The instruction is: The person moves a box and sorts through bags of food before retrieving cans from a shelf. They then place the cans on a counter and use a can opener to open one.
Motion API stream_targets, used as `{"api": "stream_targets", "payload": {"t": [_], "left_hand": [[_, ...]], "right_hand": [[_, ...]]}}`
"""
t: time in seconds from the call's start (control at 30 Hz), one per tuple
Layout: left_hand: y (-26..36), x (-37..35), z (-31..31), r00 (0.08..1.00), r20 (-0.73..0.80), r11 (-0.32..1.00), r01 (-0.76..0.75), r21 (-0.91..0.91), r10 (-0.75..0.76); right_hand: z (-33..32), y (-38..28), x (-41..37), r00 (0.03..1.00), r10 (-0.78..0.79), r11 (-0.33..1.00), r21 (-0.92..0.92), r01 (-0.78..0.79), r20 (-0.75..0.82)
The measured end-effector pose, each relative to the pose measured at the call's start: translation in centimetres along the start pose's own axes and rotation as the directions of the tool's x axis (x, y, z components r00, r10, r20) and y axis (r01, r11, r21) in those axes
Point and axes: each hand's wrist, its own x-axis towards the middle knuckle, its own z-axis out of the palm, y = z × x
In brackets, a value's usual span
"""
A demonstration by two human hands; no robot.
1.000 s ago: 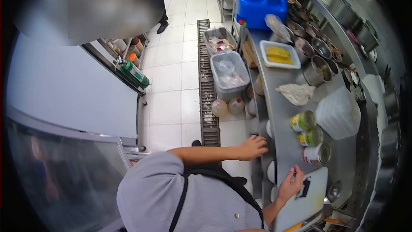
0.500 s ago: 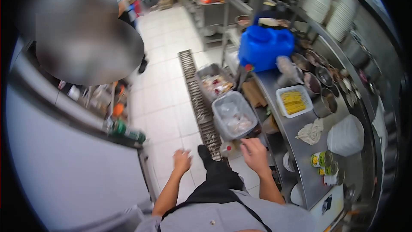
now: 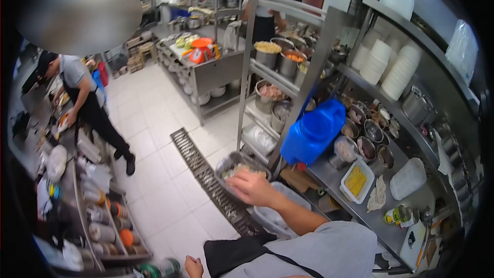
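My right hand (image 3: 250, 185) is stretched forward at the centre, over the near part of a lined bin with scraps (image 3: 221, 167). Its fingers are bent together, and what they hold, if anything, is hidden. Low in the view, my left hand (image 3: 194, 266) hangs over the white floor with its fingers curled; its inside is not visible. Beneath my right forearm is a second grey bin (image 3: 302, 202) with a clear liner. To the right, a blue jug (image 3: 314, 133) with a red cap stands tilted in view on the steel counter (image 3: 329, 171).
A floor drain grate (image 3: 198, 167) runs beside the bins. On the counter are a tray of yellow food (image 3: 355, 181), a cloth (image 3: 377, 194), cans (image 3: 395, 215) and metal pots. A steel rack (image 3: 247, 72) rises ahead. At left, a person (image 3: 85, 90) works at a counter; another stands behind the rack.
My right hand has moved forward and left, over the bins. My left hand is now lower in view. The view has turned, showing more of the kitchen and the person at left.
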Motion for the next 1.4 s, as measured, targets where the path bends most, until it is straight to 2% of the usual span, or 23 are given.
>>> {"api": "stream_targets", "payload": {"t": [0.03, 0.1, 0.13, 0.17, 0.23, 0.27, 0.3, 0.4, 0.47, 0.57, 0.6, 0.63, 0.67, 0.8, 0.83, 0.9, 0.93, 1.0, 1.17, 1.23, 1.3, 1.37, 1.4], "left_hand": [[0.6, 3.5, 0.8, 0.999, 0.016, 0.999, -0.033, -0.021, 0.033], [2.7, 10.1, 0.1, 0.928, -0.112, 0.929, -0.364, -0.061, 0.356], [2.5, 14.1, 0.5, 0.936, -0.003, 0.923, -0.347, -0.164, 0.352], [4.2, 18.3, 0.1, 0.921, 0.019, 0.908, -0.380, -0.176, 0.389], [8.8, 26.5, -1.9, 0.908, 0.217, 0.932, -0.334, -0.137, 0.358], [11.8, 29.5, -3.7, 0.858, 0.210, 0.881, -0.437, -0.180, 0.468], [14.0, 33.2, -5.0, 0.832, 0.240, 0.864, -0.467, -0.187, 0.501], [20.9, 43.6, -7.9, 0.750, 0.337, 0.822, -0.537, -0.193, 0.569], [26.5, 49.7, -9.2, 0.656, 0.335, 0.730, -0.658, -0.185, 0.677], [37.4, 54.7, -10.3, 0.583, 0.304, 0.657, -0.660, -0.364, 0.754], [40.8, 55.6, -9.6, 0.514, 0.235, 0.560, -0.685, -0.466, 0.825], [44.7, 55.7, -9.7, 0.469, 0.242, 0.520, -0.665, -0.536, 0.849], [48.2, 56.0, -9.1, 0.344, 0.195, 0.392, -0.724, -0.568, 0.919], [60.1, 54.6, -7.9, -0.054, 0.006, -0.025, -0.558, -0.830, 0.999], [62.8, 54.8, -8.1, -0.057, 0.001, -0.031, -0.554, -0.832, 0.998], [67.6, 56.3, -8.8, -0.310, -0.071, -0.221, -0.484, -0.847, 0.948], [70.3, 57.4, -9.0, -0.328, -0.071, -0.228, -0.473, -0.851, 0.942], [76.2, 59.4, -8.9, -0.387, -0.203, -0.364, -0.405, -0.839, 0.899], [92.6, 60.6, -7.6, -0.395, -0.359, -0.465, -0.211, -0.860, 0.845], [99.3, 60.2, -6.1, -0.418, -0.258, -0.342, -0.138, -0.930, 0.871], [106.1, 59.0, -4.9, -0.422, -0.348, -0.390, -0.014, -0.921, 0.837], [111.5, 57.8, -4.9, -0.433, -0.468, -0.551, -0.083, -0.831, 0.771], [114.6, 56.8, -3.8, -0.418, -0.496, -0.571, -0.068, -0.818, 0.761]], "right_hand": [[0.9, 0.4, 2.0, 1.000, -0.020, 1.000, 0.016, 0.020, -0.016], [3.3, 2.4, 5.2, 1.000, -0.005, 1.000, -0.006, 0.004, -0.016], [4.2, 3.1, 6.7, 0.999, 0.022, 0.999, -0.037, -0.024, -0.033], [5.0, 3.8, 8.0, 0.997, 0.054, 0.996, -0.067, -0.058, -0.051], [7.1, 6.2, 9.5, 0.987, 0.129, 0.979, -0.149, -0.142, -0.092], [8.0, 6.8, 10.1, 0.972, 0.222, 0.948, -0.217, -0.234, -0.079], [8.4, 7.2, 10.9, 0.946, 0.316, 0.903, -0.283, -0.323, -0.072], [8.4, 7.6, 13.6, 0.907, 0.386, 0.842, -0.338, -0.421, -0.169], [8.4, 7.9, 14.6, 0.878, 0.410, 0.794, -0.378, -0.477, -0.247], [7.5, 8.6, 15.8, 0.792, 0.483, 0.640, -0.466, -0.610, -0.373], [7.2, 9.0, 16.1, 0.764, 0.487, 0.600, -0.474, -0.645, -0.424], [6.8, 9.5, 16.3, 0.750, 0.497, 0.576, -0.480, -0.662, -0.437], [6.3, 10.0, 16.5, 0.721, 0.481, 0.522, -0.498, -0.693, -0.499], [5.2, 13.5, 18.8, 0.634, 0.376, 0.427, -0.481, -0.766, -0.675], [4.6, 14.9, 19.8, 0.602, 0.320, 0.414, -0.464, -0.783, -0.731], [3.8, 16.8, 22.6, 0.560, 0.308, 0.379, -0.440, -0.814, -0.769], [2.5, 17.6, 24.2, 0.613, 0.255, 0.384, -0.503, -0.774, -0.748], [-0.7, 18.1, 27.5, 0.697, 0.176, 0.351, -0.617, -0.704, -0.695], [-8.8, 16.7, 36.0, 0.863, -0.018, 0.154, -0.855, -0.496, -0.504], [-10.5, 15.9, 39.8, 0.834, 0.020, -0.003, -0.834, -0.552, -0.552], [-12.5, 15.8, 43.7, 0.849, 0.088, -0.172, -0.848, -0.502, -0.521], [-14.1, 16.1, 47.9, 0.854, 0.133, -0.331, -0.835, -0.440, -0.503], [-15.7, 16.7, 49.6, 0.876, 0.148, -0.315, -0.861, -0.398, -0.459]]}}
